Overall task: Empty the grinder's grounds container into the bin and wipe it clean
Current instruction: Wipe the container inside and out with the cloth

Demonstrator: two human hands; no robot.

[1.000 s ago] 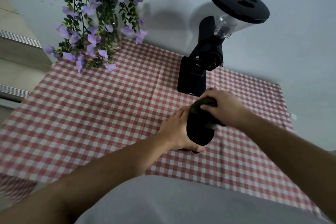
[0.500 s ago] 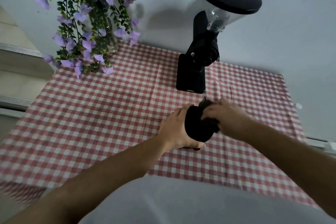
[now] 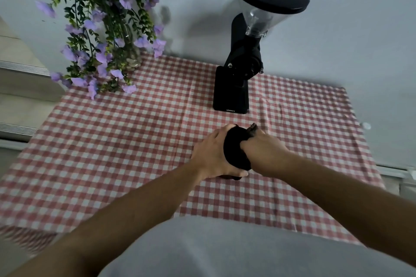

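Note:
The black grounds container [image 3: 234,155] stands on the checked tablecloth in front of the grinder [image 3: 234,90], a black machine with a clear hopper and a round black lid. My left hand [image 3: 211,155] wraps around the container's left side. My right hand [image 3: 263,153] is closed on a dark wad that looks like a cloth [image 3: 248,134], pressed against the container's top and right side. Cloth and container are both black, so where one ends is hard to tell. The container's inside is hidden.
A glass vase of purple flowers [image 3: 105,36] stands at the back left of the red-and-white checked tablecloth [image 3: 112,141]. A pale wall runs behind the table. Steps or shelves [image 3: 20,87] lie to the left. No bin is in view.
The container and both hands have shifted slightly toward the grinder. My right hand has slid from the container's top down to its right side.

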